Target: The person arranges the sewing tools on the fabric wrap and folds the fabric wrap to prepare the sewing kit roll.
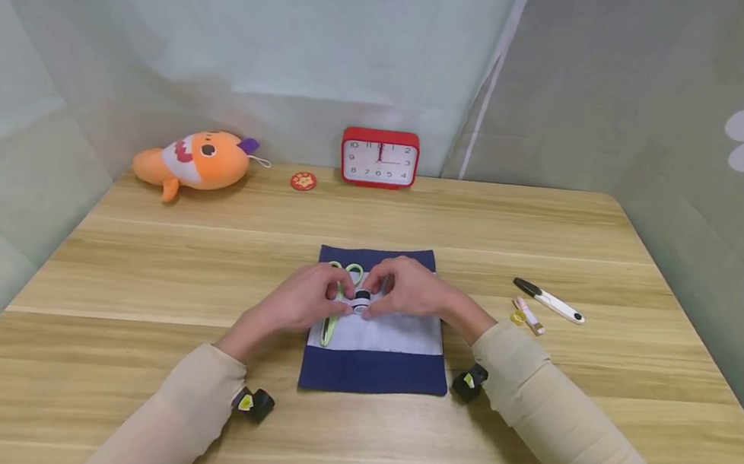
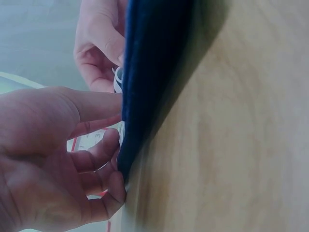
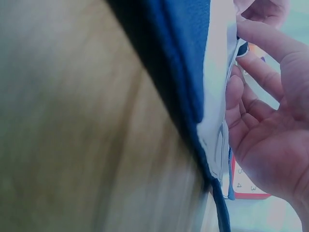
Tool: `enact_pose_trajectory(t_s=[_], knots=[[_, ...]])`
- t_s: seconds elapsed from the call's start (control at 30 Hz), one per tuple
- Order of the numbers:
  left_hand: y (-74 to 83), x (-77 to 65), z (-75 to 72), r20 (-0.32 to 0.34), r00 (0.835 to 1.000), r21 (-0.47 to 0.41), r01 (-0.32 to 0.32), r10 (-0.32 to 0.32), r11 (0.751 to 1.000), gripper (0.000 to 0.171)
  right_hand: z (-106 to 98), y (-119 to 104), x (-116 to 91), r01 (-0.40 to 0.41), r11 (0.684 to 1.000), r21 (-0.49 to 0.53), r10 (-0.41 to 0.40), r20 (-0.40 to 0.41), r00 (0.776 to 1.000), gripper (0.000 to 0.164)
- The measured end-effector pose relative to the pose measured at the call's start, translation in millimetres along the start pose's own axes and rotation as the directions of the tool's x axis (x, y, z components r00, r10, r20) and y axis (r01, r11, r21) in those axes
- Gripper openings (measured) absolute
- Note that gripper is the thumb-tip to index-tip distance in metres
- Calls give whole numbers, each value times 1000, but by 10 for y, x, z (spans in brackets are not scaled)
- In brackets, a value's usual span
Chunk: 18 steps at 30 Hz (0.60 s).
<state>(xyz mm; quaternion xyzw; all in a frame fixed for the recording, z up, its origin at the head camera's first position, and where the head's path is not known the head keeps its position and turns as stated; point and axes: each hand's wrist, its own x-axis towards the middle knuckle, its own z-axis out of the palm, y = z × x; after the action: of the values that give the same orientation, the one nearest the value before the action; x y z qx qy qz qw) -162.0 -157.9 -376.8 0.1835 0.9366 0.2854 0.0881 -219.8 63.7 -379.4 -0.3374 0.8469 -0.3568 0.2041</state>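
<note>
A navy-edged fabric mat (image 1: 375, 372) with a pale middle lies on the table. Over it, my left hand (image 1: 299, 296) and right hand (image 1: 410, 286) meet at a small round black-and-white piece (image 1: 361, 301), pinching it from either side with thumbs and fingertips. A white band runs across its front. In the right wrist view, its dark part (image 3: 243, 49) shows beside the right hand's fingers. The left wrist view has white curled material (image 2: 118, 79) between the hands, partly hidden by the mat edge. Light green scissors (image 1: 329, 328) lie on the mat, partly under the left hand.
Right of the mat lie a white pen-shaped tool with a black end (image 1: 550, 301), a pink-and-white piece (image 1: 529, 316) and a small yellow ring (image 1: 518, 317). At the back are an orange plush toy (image 1: 197, 160), a red badge (image 1: 303, 181) and a red clock (image 1: 379, 158).
</note>
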Motion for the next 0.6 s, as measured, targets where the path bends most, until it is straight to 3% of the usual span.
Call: enact_pose_trajectory(t_s=[0.6], knots=[[3,3,-3,10,1000,9,-5,5,1000,9,0,-17,-15,14,1000,1,-14,21,1000,26]])
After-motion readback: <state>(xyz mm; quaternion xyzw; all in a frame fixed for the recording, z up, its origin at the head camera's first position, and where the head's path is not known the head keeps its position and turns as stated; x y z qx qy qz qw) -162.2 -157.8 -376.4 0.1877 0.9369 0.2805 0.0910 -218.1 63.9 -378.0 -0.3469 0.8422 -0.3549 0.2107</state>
